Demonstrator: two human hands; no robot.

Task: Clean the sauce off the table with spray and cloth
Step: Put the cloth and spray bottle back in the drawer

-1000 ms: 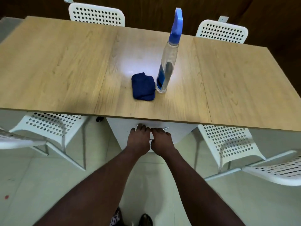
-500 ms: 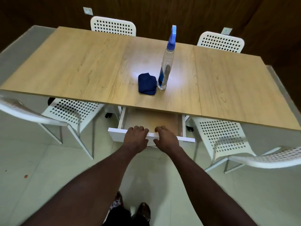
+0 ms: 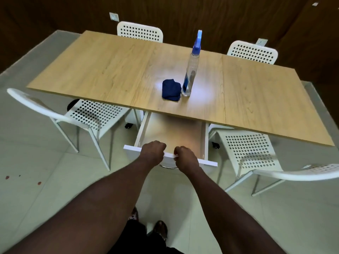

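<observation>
1. The spray bottle (image 3: 189, 74) stands upright near the middle of the table (image 3: 102, 70). It is tall and slim, with a clear body, a blue label low on its side and a blue trigger head on top.
2. The cloth (image 3: 171, 89) lies just beside the bottle's base, on its left. It is dark navy, folded into a small, thick bundle, and rests flat on the wood.
3. The tabletop is light wood grain in three panels. Bottle and cloth both sit on the middle panel, where a bright patch of light glares off the surface.
4. Under the near edge of that panel a white drawer (image 3: 132, 148) stands open, showing its pale wooden bottom.
5. The left hand (image 3: 153, 150) has its fingers curled over the top of the drawer's front panel, gripping it.
6. The right hand (image 3: 185, 156) grips the same front edge just beside it, fingers curled round the lip.
7. White perforated chairs surround the table: one near left (image 3: 95, 116), one near right (image 3: 249, 151), and two on the far side (image 3: 140, 32) (image 3: 252, 52).
8. A few small red spots (image 3: 38, 183) mark the pale floor at the left.
</observation>
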